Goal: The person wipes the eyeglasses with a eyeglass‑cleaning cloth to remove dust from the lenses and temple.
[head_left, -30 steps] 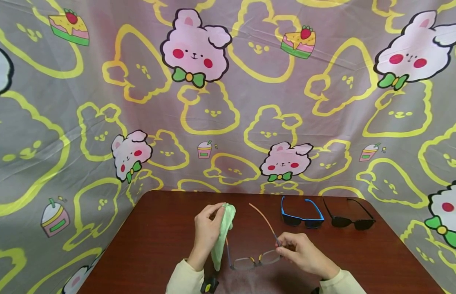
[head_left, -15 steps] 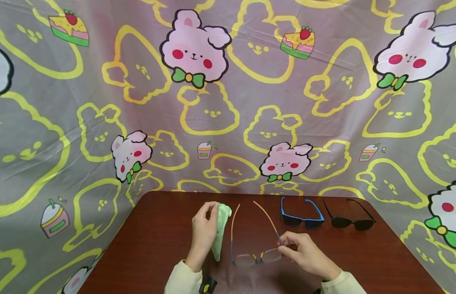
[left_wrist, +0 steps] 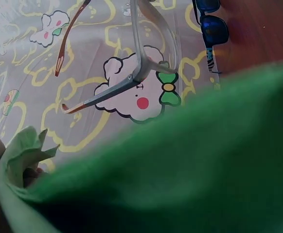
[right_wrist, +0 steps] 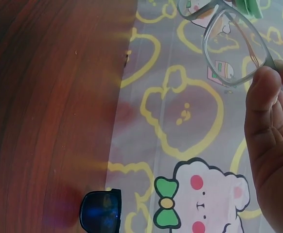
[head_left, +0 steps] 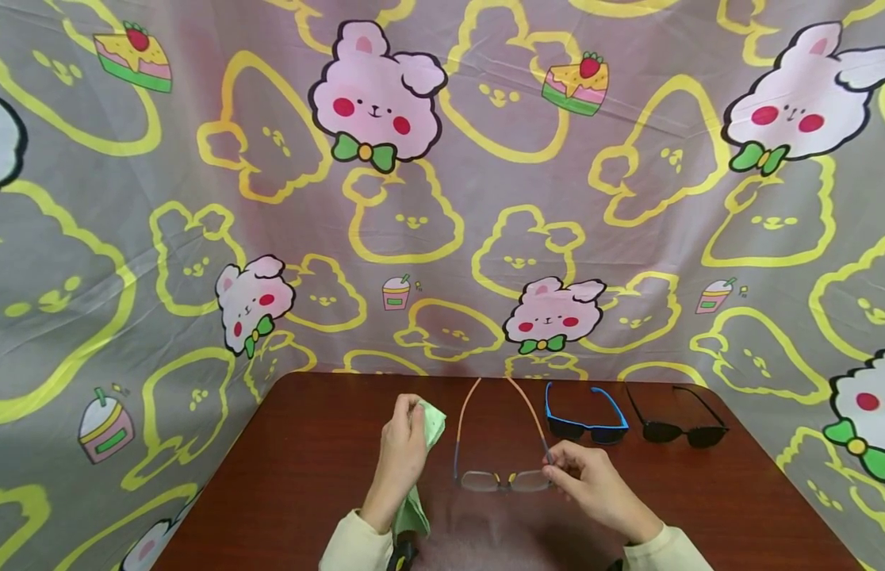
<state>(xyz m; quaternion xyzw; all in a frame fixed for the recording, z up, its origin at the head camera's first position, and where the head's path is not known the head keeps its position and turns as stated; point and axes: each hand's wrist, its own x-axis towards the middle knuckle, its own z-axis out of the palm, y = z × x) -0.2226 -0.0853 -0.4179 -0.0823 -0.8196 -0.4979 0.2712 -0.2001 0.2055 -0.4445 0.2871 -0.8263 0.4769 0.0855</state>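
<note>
Clear-lensed eyeglasses with orange-tipped temples are held up over the table, both temples unfolded and pointing away. My right hand pinches them at the right hinge; in the right wrist view the thumb presses by the frame's corner. To the left of the glasses, apart from them, my left hand grips a light green cloth, part of which hangs below the palm. That cloth covers much of the left wrist view and hides most of the fingers there.
Blue-framed sunglasses and black sunglasses lie unfolded at the back right of the brown table. A patterned curtain encloses the table behind and at the sides.
The eyeglasses have tilted up and levelled, with the left temple swinging into full view. My left hand has drawn away leftward and turned, and the cloth is now bunched with an end hanging below.
</note>
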